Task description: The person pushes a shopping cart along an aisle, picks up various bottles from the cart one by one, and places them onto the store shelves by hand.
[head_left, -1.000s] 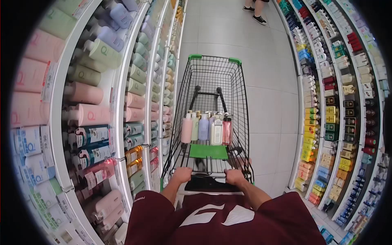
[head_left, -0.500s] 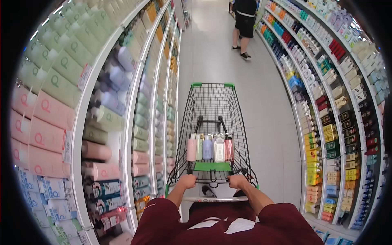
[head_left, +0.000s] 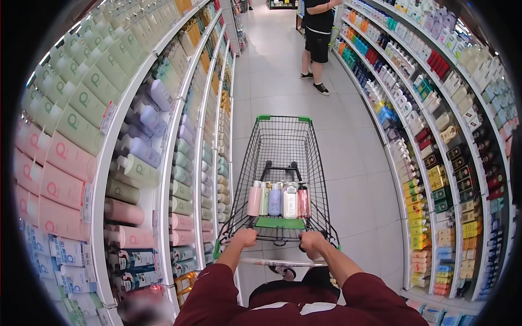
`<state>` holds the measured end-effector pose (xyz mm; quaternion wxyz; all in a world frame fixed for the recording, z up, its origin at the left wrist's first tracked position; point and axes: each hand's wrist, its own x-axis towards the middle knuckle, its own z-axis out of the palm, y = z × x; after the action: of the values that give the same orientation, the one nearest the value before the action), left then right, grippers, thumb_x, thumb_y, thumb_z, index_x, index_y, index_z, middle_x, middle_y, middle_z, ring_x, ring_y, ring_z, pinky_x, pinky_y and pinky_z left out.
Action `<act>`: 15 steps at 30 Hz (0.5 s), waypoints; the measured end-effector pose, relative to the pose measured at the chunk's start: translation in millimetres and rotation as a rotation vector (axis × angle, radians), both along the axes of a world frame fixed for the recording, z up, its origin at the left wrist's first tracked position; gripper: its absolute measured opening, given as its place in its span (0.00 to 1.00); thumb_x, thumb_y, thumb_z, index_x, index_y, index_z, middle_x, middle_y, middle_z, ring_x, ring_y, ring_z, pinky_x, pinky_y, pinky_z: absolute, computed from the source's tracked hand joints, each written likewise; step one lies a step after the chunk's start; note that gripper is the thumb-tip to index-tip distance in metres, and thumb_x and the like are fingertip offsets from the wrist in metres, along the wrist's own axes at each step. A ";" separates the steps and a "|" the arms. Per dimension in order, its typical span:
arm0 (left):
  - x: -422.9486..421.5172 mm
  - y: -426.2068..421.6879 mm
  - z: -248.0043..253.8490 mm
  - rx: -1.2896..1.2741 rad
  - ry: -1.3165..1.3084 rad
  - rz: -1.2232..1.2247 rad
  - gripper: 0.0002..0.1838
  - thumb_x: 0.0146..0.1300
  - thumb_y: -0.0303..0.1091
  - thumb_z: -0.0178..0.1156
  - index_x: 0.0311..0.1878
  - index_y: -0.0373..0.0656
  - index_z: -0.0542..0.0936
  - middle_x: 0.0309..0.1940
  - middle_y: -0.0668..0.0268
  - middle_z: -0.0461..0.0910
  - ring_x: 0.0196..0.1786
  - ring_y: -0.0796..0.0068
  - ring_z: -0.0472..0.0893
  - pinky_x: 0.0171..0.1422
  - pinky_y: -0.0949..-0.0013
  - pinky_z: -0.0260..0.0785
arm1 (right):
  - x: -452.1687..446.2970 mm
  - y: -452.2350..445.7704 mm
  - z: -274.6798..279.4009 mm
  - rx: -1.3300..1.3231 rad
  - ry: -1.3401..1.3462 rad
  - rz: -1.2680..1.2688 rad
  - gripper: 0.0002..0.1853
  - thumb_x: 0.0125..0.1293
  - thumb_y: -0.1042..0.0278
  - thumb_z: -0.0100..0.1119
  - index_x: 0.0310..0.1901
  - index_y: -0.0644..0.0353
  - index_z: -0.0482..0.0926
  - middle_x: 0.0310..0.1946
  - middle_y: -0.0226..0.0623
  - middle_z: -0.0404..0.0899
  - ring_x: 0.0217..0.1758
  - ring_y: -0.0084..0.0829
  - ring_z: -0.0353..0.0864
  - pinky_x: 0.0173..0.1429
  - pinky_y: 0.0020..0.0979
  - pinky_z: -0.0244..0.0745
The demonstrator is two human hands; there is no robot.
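L hand (head_left: 244,237) & R hand (head_left: 312,244) both look closed, curled on the rear frame of the cart (head_left: 284,142), just ahead of the white bar (head_left: 280,262); exact finger wrap can't be seen. Cart's in the aisle, directly in front of the wearer, btwn shelves (head_left: 171,130) on either side. Pump bottles (head_left: 274,201) stand upright in a row inside, just beyond the green flap (head_left: 280,223). Cart looks stiff, prob. light to push w/ such a small load; best held evenly at both rear ends. Bottles prob. firm, slick, tippy; grip round the body, not the pump.
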<state>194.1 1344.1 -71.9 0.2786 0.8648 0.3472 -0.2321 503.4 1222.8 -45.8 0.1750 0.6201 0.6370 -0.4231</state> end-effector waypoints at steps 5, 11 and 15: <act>2.5 -15.7 3.8 0.030 0.012 0.006 0.15 0.55 0.36 0.60 0.45 0.45 0.86 0.45 0.52 0.87 0.49 0.49 0.86 0.56 0.48 0.78 | -2.8 -16.6 0.5 0.010 0.011 -0.005 0.24 0.56 0.62 0.56 0.55 0.57 0.81 0.50 0.49 0.86 0.55 0.49 0.84 0.58 0.45 0.81; -12.7 -37.9 0.6 0.072 0.025 0.029 0.16 0.54 0.37 0.61 0.46 0.48 0.87 0.44 0.55 0.87 0.50 0.52 0.86 0.56 0.49 0.79 | -17.3 -36.5 -2.7 0.061 0.038 0.020 0.22 0.56 0.62 0.55 0.53 0.58 0.82 0.51 0.51 0.85 0.56 0.50 0.84 0.59 0.47 0.79; -22.8 -56.0 11.9 0.012 0.036 0.147 0.21 0.55 0.40 0.63 0.53 0.48 0.84 0.51 0.57 0.86 0.60 0.53 0.81 0.63 0.46 0.74 | -30.6 -55.9 10.2 0.040 0.028 -0.048 0.22 0.56 0.61 0.54 0.51 0.59 0.83 0.50 0.52 0.85 0.55 0.51 0.84 0.59 0.47 0.79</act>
<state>171.3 1288.1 -60.0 0.2836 0.8342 0.4161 -0.2246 472.7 1166.9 -35.6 0.1436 0.6324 0.6328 -0.4231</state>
